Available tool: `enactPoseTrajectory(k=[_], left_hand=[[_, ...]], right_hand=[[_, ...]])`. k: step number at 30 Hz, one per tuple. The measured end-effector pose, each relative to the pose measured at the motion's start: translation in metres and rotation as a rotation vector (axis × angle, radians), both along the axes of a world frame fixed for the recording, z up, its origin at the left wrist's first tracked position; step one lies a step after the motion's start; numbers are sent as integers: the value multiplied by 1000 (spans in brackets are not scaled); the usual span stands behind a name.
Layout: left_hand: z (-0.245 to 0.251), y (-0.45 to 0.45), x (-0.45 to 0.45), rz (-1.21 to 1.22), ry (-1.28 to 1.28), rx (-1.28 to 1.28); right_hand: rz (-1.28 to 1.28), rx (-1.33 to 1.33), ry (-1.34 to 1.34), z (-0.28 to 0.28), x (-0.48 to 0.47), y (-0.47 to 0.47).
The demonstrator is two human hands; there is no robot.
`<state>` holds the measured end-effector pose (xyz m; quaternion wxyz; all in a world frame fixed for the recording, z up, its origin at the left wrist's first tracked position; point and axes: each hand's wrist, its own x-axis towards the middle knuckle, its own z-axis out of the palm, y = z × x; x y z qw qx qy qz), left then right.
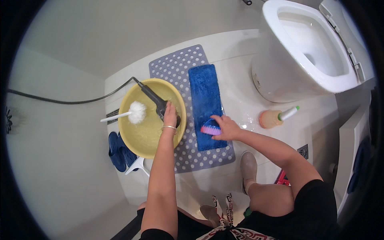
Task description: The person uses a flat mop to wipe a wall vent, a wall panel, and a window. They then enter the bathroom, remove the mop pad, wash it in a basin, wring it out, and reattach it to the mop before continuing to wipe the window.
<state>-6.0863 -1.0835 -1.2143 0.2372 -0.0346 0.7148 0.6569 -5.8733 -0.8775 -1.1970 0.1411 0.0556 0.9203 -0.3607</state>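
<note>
My left hand (170, 115) is inside a yellow plastic basin (126, 141), closed around the head end of a black hand shower (153, 97); its palm side is hidden. The shower handle slants up over the basin's far rim to a dark hose. The basin seems to hold water. My right hand (227, 128) grips a scrub brush (211, 129) with pink-purple bristles and a blue handle. That brush is over the near half of a blue plush mop cloth (206, 93), which lies on a grey-purple bath mat (171, 64) with round holes.
A white fluffy-headed brush (137, 112) lies across the basin's left side. Blue clogs (116, 153) and a white squeegee (136, 165) sit beside the basin. A spray bottle (271, 119) with orange liquid stands right, below the toilet (300, 66). Wet floor tiles (240, 90) glisten between.
</note>
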Motion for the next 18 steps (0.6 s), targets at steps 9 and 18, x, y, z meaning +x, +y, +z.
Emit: enactPoseTrajectory(k=[9, 18], left_hand=[[-31, -100, 31, 66, -72, -702], [33, -39, 51, 331, -535, 723]], right_hand=[[393, 252, -330, -32, 8, -18], [357, 72, -412, -28, -1, -11]])
